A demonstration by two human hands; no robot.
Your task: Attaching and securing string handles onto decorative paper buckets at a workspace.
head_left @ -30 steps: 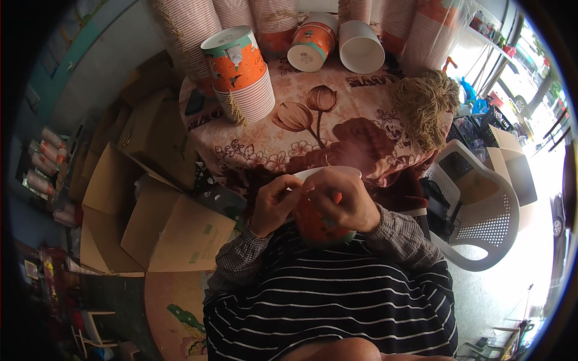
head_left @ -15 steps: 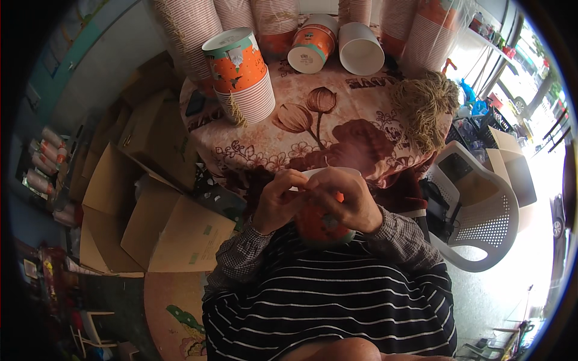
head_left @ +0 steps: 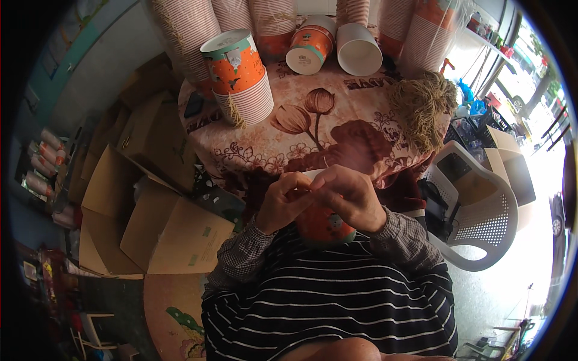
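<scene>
An orange paper bucket (head_left: 325, 227) with a green band sits in my lap, its white rim partly showing behind my fingers. My left hand (head_left: 282, 201) is closed in a pinch at the rim. Against it, my right hand (head_left: 348, 195) is also closed, its thumb and fingertips meeting the left fingers. What the fingertips grip is hidden; a thin strand end (head_left: 326, 161) pokes up just beyond them. On the table stands a stack of nested paper buckets (head_left: 244, 90), a piece of twine hanging down its side.
The round table has a flowered cloth (head_left: 301, 120). Two buckets lie on their sides, one orange (head_left: 313, 45) and one white inside (head_left: 359, 51). Wrapped stacks (head_left: 186, 36) line the back. A twine bundle (head_left: 424, 108) lies right; open cartons (head_left: 150, 222) stand left, a plastic chair (head_left: 481, 210) right.
My fingers shift slightly at the rim, with the right fingertips drawn closer together over the left. The bucket stays in my lap.
</scene>
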